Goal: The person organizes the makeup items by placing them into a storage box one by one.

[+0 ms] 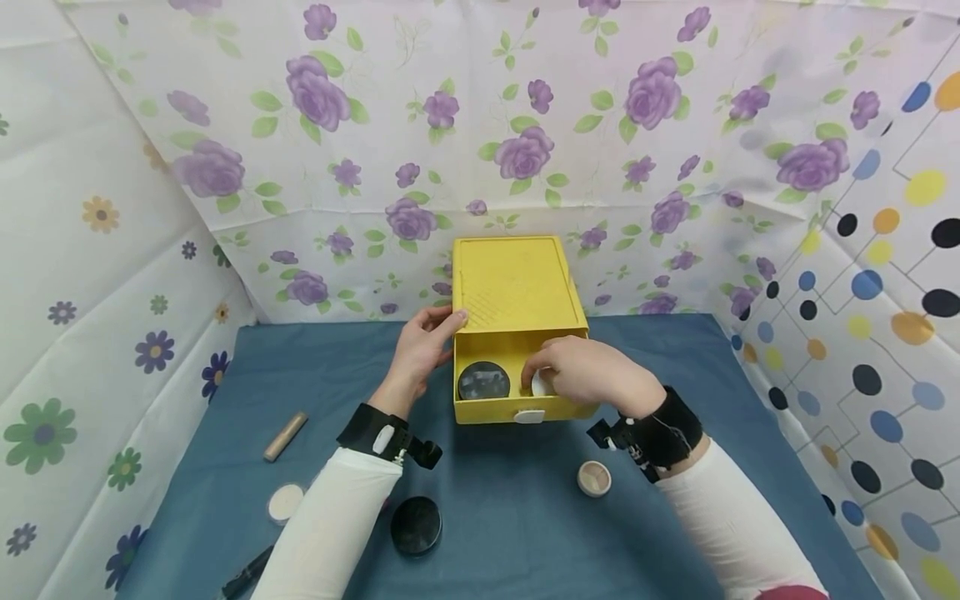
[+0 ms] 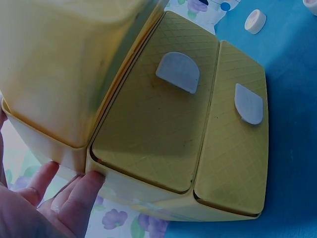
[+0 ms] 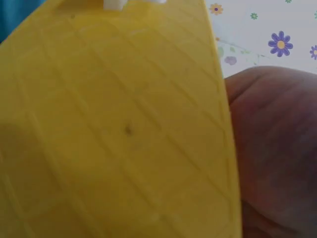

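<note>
A yellow drawer cabinet [image 1: 517,279] stands near the floral back sheet with its top drawer [image 1: 487,411] pulled out. Thumb at the top front corner, my left hand [image 1: 420,350] rests on the cabinet's left side; its fingertips [image 2: 89,186] press the side wall in the left wrist view. My right hand [image 1: 592,371] reaches into the drawer's right part, fingers curled down at a small white round container [image 1: 543,382], mostly hidden by the hand. Left of it in the drawer lies a round dark-topped case [image 1: 483,382]. The drawer's front fills most of the right wrist view.
Below the open drawer are two closed ones with white handles [image 2: 179,72]. On the blue cloth lie a small round beige jar [image 1: 594,478], a round black case [image 1: 416,527], a white round jar [image 1: 286,503], a tan cylinder [image 1: 285,436] and a dark tube [image 1: 247,573].
</note>
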### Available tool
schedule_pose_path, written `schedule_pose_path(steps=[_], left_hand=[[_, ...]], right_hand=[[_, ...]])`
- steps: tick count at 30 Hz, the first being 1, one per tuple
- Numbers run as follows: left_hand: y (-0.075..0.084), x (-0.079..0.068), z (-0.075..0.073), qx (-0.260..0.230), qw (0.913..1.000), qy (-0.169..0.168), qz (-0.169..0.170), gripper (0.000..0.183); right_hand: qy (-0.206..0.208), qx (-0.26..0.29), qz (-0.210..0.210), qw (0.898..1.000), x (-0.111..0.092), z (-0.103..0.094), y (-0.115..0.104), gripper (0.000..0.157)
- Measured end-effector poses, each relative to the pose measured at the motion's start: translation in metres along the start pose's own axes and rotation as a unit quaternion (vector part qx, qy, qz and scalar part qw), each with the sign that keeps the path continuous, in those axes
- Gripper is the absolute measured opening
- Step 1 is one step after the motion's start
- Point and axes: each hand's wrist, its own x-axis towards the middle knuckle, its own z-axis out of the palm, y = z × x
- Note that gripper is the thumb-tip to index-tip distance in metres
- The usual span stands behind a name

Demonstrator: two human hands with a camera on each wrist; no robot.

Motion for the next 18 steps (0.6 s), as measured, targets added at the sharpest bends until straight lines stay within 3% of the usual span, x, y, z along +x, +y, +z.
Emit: schedule_pose_path(steps=[9, 18], left_hand=[[-0.0003, 0.0002, -0.0007, -0.011, 0.9999, 0.001, 0.0, 0.064], [-0.0018, 0.0009, -0.0006, 0.004, 1.0, 0.001, 0.004, 0.068]], right_hand=[[0.009, 0.019, -0.024, 0.999, 0.0041, -0.0013, 0.0039, 0.03], [0.023, 0.024, -0.01, 0.999, 0.0053, -0.0031, 0.0055, 0.019]])
